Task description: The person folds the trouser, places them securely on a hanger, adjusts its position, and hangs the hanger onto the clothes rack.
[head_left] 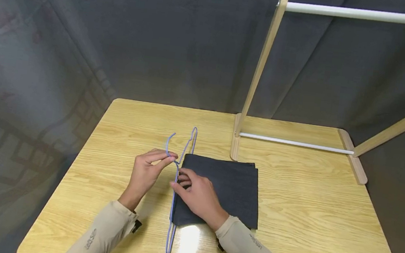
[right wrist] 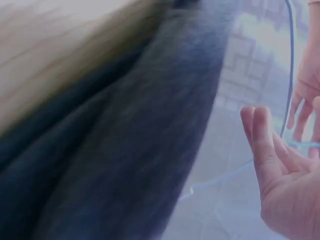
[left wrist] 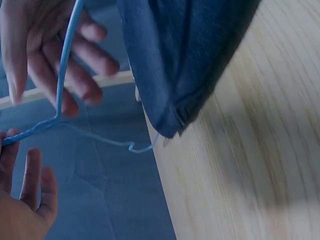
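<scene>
A blue wire clothes hanger (head_left: 168, 142) stands on its side along the left edge of a folded dark cloth (head_left: 232, 189). At the base of the hook, my left hand (head_left: 145, 172) pinches the wire between thumb and fingers. My right hand (head_left: 199, 193) hovers by the cloth's left edge, close to the wire, fingers loosely bent and gripping nothing. In the left wrist view, the far end of the hanger comes out behind the cloth (left wrist: 180, 65). Whether the lower bar runs inside the cloth's fold is hidden.
A rack with wooden posts (head_left: 261, 66) and a white top rail (head_left: 368, 14) stands at the back right of the wooden table (head_left: 310, 207). Its lower white bar (head_left: 295, 143) spans two wooden feet. Dark curtains (head_left: 182, 44) hang behind and beside the table.
</scene>
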A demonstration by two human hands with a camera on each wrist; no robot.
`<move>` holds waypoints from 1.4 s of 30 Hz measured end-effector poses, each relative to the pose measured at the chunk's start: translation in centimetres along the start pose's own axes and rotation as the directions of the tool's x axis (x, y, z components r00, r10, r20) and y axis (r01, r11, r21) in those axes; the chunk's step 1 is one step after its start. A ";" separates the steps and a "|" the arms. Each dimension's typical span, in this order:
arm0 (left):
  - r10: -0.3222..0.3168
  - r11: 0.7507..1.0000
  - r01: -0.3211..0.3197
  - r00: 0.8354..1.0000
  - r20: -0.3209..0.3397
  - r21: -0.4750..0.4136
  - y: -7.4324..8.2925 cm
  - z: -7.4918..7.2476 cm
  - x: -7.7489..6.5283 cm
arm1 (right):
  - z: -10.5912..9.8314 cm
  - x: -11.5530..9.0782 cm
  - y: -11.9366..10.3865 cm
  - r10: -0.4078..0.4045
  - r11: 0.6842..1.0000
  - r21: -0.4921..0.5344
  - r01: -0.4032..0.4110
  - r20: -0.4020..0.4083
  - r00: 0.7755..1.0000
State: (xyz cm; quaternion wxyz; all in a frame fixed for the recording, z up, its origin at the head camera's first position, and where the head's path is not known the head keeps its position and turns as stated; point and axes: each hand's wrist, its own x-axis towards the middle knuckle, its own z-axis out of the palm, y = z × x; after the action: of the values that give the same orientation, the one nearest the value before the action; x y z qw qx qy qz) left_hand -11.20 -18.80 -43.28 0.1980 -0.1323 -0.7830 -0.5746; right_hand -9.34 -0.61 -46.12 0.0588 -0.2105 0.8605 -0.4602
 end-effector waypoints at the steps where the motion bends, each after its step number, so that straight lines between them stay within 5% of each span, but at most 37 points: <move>1: 0.021 1.000 -0.021 1.000 0.001 0.001 0.1 0.2 0.1 | 0.0 0.3 -0.2 0.010 1.000 0.018 -0.010 -0.013 1.000; 5: 0.078 0.997 -0.078 0.997 0.008 0.003 0.5 1.0 0.2 | 0.1 1.0 -0.7 0.035 0.999 0.038 -0.032 -0.057 0.998; 9: 0.062 0.998 -0.061 0.997 0.035 -0.021 0.6 1.1 0.2 | -0.1 1.3 -0.8 0.057 0.991 0.124 -0.050 -0.048 0.997; 13: -0.075 0.995 0.076 0.997 0.016 -0.069 0.3 0.5 -0.5 | -0.4 1.4 -0.8 0.087 0.958 0.274 -0.089 0.020 0.996; 15: -0.193 0.978 0.193 0.981 0.002 -0.082 -0.1 0.2 -1.0 | -0.6 1.4 -0.9 0.096 0.940 0.325 -0.105 0.043 0.994; 17: -0.335 0.941 0.335 0.942 0.013 -0.042 -0.9 0.2 -1.7 | -0.9 1.4 -0.9 0.110 0.931 0.344 -0.120 0.050 0.993; 20: -0.535 0.845 0.526 0.839 0.101 0.099 -2.3 0.7 -3.0 | -1.3 1.2 -1.2 0.119 0.929 0.348 -0.128 0.050 0.992; 22: -0.618 0.784 0.588 0.769 0.161 0.200 -3.1 1.4 -4.0 | -1.5 1.2 -1.5 0.114 0.934 0.337 -0.121 0.040 0.993; 25: -0.655 0.753 0.604 0.724 0.215 0.261 -3.7 2.3 -5.0 | -1.9 1.0 -2.1 0.093 0.942 0.322 -0.094 0.019 0.995; 30: -0.639 0.768 0.616 0.720 0.269 0.175 -3.4 3.1 -5.3 | -2.8 0.5 -3.6 0.076 0.952 0.298 -0.068 -0.017 0.997; 35: -0.590 0.807 0.563 0.762 0.266 0.178 -2.3 4.1 -4.6 | -4.0 0.4 -4.6 0.094 0.926 0.370 -0.078 -0.024 0.995; 42: -0.529 0.847 0.489 0.817 0.229 0.210 -0.8 5.2 -3.6 | -5.8 0.2 -5.5 0.192 0.785 0.606 -0.132 -0.035 0.981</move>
State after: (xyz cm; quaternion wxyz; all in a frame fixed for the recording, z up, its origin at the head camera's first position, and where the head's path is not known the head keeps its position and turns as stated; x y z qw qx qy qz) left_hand -9.15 -13.99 -46.97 -0.0662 0.0172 -0.8483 -0.5251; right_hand -9.59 1.07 -38.35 0.1211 -0.0844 0.6869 -0.7116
